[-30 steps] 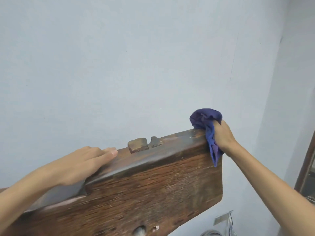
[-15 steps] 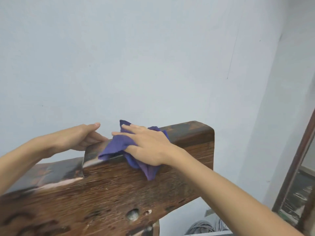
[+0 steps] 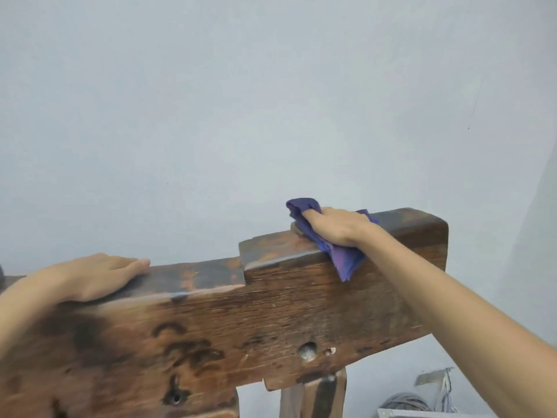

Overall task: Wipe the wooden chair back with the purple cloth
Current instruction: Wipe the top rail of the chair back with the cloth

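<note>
Between the left hand [image 3: 99, 274] and the purple cloth [image 3: 328, 236], the top of the chair back [image 3: 271, 312] is bare; only 1 step [image 3: 242, 263] interrupts it.

Chair back [image 3: 271, 321] cut off btm-left

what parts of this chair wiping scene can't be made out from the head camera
- Wooden chair back: its left end and lower part are cut off by the head view's edges; no seat shows.
- Top edge under the purple cloth: covered by the cloth and the right hand.
- Right hand's fingers: tips buried in the cloth.
- Left hand: palm side hidden against the wood.
- Grey clutter at lower right: cut off, too unclear to identify.
</note>
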`<move>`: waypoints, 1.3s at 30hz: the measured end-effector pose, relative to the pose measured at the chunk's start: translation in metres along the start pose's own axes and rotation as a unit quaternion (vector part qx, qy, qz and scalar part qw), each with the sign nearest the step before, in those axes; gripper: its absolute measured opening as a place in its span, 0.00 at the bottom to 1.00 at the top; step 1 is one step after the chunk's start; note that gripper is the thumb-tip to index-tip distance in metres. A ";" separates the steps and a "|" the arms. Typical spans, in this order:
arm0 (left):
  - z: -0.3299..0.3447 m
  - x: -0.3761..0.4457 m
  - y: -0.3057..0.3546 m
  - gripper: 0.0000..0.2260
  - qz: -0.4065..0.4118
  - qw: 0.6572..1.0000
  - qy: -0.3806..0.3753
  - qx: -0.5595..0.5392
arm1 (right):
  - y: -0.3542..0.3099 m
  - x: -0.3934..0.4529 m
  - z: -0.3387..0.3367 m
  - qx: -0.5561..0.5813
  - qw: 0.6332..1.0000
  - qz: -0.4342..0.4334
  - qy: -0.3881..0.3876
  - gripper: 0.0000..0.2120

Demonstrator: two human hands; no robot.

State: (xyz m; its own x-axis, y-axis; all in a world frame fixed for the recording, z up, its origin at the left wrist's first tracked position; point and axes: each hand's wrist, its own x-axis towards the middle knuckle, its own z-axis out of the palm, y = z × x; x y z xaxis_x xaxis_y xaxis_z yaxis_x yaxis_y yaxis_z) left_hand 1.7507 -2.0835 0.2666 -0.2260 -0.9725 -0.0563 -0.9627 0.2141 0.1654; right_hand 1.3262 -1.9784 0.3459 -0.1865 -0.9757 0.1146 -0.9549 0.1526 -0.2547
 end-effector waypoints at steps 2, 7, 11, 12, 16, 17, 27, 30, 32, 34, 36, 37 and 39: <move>-0.001 -0.008 0.014 0.27 0.000 1.000 0.026 0.007 | -0.063 -0.010 0.026 -0.038 0.996 -0.084 0.001 0.32; 0.000 -0.014 0.019 0.21 0.006 0.996 0.045 -0.081 | -0.158 -0.053 0.093 -0.176 0.939 -0.297 -0.010 0.29; 0.000 -0.019 0.021 0.23 0.008 0.997 0.051 -0.061 | -0.115 -0.068 0.112 -0.228 0.882 -0.378 0.168 0.30; 0.001 -0.018 0.021 0.24 0.008 0.997 0.051 -0.058 | -0.096 -0.068 0.114 -0.206 0.871 -0.394 0.209 0.28; 0.002 -0.020 0.023 0.25 0.011 0.997 0.058 -0.051 | -0.007 -0.068 0.118 -0.141 0.837 -0.382 0.366 0.26; 0.003 -0.020 0.024 0.25 0.013 0.997 0.057 -0.049 | 0.023 -0.070 0.123 -0.119 0.838 -0.356 0.396 0.26; 0.004 -0.017 0.032 0.22 0.007 0.996 0.077 -0.039 | 0.088 -0.071 0.209 0.566 0.614 0.296 0.464 0.31; 0.006 -0.016 0.031 0.22 0.008 0.996 0.074 -0.043 | -0.004 -0.079 0.244 0.551 0.631 0.240 0.490 0.40; 0.005 -0.016 0.031 0.22 0.009 0.996 0.072 -0.046 | -0.063 -0.094 0.276 0.467 0.732 0.145 0.476 0.39; 0.004 -0.018 0.030 0.22 0.008 0.997 0.065 -0.051 | -0.107 -0.110 0.310 0.283 0.856 -0.019 0.431 0.38; 0.003 -0.021 0.030 0.22 0.007 0.997 0.060 -0.056 | -0.128 -0.119 0.336 0.121 0.899 -0.188 0.376 0.36; 0.002 -0.022 0.029 0.22 0.006 0.997 0.059 -0.058 | -0.128 -0.118 0.339 0.063 0.892 -0.264 0.362 0.34; -0.001 -0.027 0.028 0.24 0.003 0.997 0.053 -0.065 | -0.111 -0.108 0.326 -0.027 0.854 -0.388 0.345 0.27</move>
State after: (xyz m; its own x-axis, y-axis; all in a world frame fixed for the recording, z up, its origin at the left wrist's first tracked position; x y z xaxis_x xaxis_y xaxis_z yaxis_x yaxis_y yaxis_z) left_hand 1.7304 -2.0516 0.2736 -0.2083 -0.9769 0.0476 -0.9326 0.2130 0.2913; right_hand 1.5279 -1.9410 0.0488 0.4336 -0.4646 0.7721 -0.8585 -0.4733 0.1973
